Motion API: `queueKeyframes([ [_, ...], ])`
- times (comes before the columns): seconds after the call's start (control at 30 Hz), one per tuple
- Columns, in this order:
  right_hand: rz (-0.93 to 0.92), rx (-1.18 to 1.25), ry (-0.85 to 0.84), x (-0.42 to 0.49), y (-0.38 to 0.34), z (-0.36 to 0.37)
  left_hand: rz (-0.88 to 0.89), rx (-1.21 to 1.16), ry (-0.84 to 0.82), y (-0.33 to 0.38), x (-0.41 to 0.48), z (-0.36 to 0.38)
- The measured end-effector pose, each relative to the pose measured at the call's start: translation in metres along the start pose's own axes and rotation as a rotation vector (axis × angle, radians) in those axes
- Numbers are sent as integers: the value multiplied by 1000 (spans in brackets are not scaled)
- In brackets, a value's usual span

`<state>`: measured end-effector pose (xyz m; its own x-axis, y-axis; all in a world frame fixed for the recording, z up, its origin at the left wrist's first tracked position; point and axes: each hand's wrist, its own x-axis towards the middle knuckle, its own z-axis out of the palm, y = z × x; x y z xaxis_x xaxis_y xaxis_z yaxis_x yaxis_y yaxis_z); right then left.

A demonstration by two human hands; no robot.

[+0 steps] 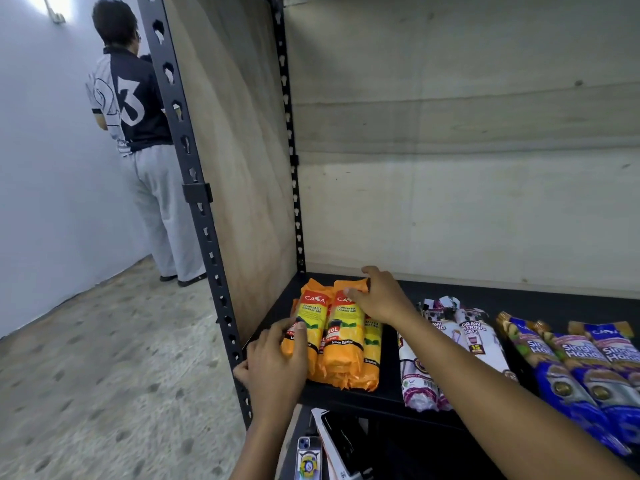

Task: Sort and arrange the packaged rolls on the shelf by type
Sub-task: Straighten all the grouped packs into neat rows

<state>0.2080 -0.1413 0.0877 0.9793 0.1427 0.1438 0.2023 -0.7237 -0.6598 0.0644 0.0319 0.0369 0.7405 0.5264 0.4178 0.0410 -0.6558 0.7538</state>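
Three orange-and-yellow packaged rolls (341, 336) lie side by side at the left end of the black shelf (388, 382). My left hand (277, 362) grips the near end of the leftmost orange roll. My right hand (379, 296) grips the far end of the orange rolls, thumb on top. To their right lie white-and-purple drawstring rolls (474, 336), partly under my right forearm. Further right lie three blue rolls (581, 368).
A black slotted upright post (204, 216) and a wooden side panel (235, 150) bound the shelf on the left. A person (138, 133) stands with their back turned at the far left. A phone (308, 459) and a boxed item (337, 445) sit on the level below.
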Motion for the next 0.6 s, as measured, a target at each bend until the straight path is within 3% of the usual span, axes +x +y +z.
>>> queueKeyframes([
  [0.1, -17, 14, -63, -32, 0, -4, 140, 23, -141, -12, 7, -14],
  [0.2, -162, -39, -182, -76, -8, -6, 334, 9, -493, -25, 23, -30],
  [0.3, -178, -123, -353, -104, -9, -8, 481, 70, -692, -29, 35, -38],
  [0.4, -162, -189, -399, -114, -3, 0, 539, 184, -763, -30, 39, -37],
  [0.6, -221, -238, -331, -122, -2, 3, 498, 185, -678, -30, 38, -33],
])
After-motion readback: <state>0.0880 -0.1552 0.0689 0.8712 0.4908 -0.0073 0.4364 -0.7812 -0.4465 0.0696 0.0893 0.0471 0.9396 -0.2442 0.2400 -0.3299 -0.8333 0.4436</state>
